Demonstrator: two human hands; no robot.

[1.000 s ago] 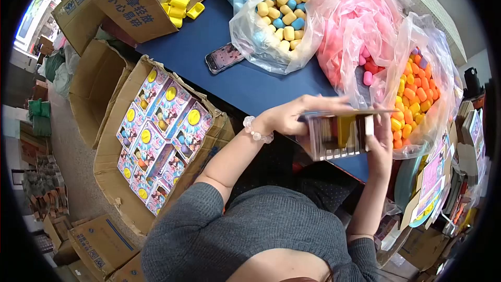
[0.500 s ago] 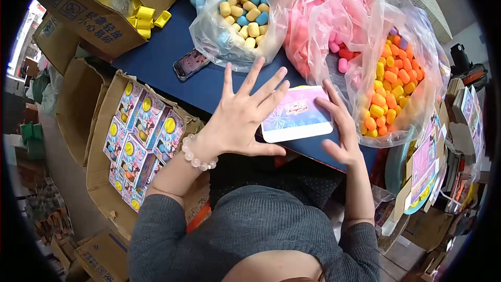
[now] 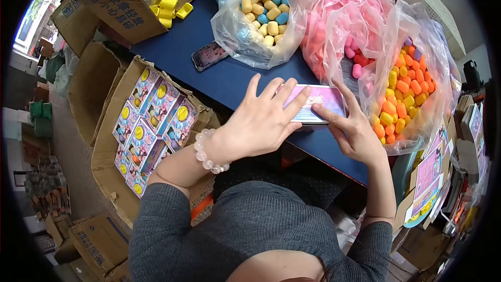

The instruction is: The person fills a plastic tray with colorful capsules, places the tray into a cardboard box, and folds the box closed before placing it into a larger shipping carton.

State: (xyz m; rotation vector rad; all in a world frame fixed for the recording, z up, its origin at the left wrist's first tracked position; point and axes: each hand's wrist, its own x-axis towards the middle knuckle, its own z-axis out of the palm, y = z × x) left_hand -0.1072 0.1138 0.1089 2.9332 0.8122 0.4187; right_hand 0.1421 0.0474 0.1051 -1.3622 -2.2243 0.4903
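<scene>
A small pink-and-blue printed cardboard box [image 3: 326,99] lies at the near edge of the blue table, lid side up. My left hand [image 3: 263,115], with a pale bead bracelet on the wrist, grips its left part, fingers across the top and thumb at the near edge. On the right end, my right hand [image 3: 352,125] holds the same box, index finger pressed on the lid and thumb along the near side. The lid's white near flap no longer shows. What is inside the box is hidden.
Left stands an open carton [image 3: 107,162] of similar printed boxes with yellow round spots. A phone [image 3: 209,56] lies on the blue table [image 3: 177,47]. Behind are plastic bags of capsules: cream-and-blue [image 3: 271,8], pink [image 3: 352,15], orange-and-yellow [image 3: 402,99]. Yellow pieces [image 3: 167,10] sit by another carton [image 3: 112,8].
My spread left hand has moved right and closed onto the box. My right fingers have come in onto its lid and near side. The lid's white flap has folded down out of sight.
</scene>
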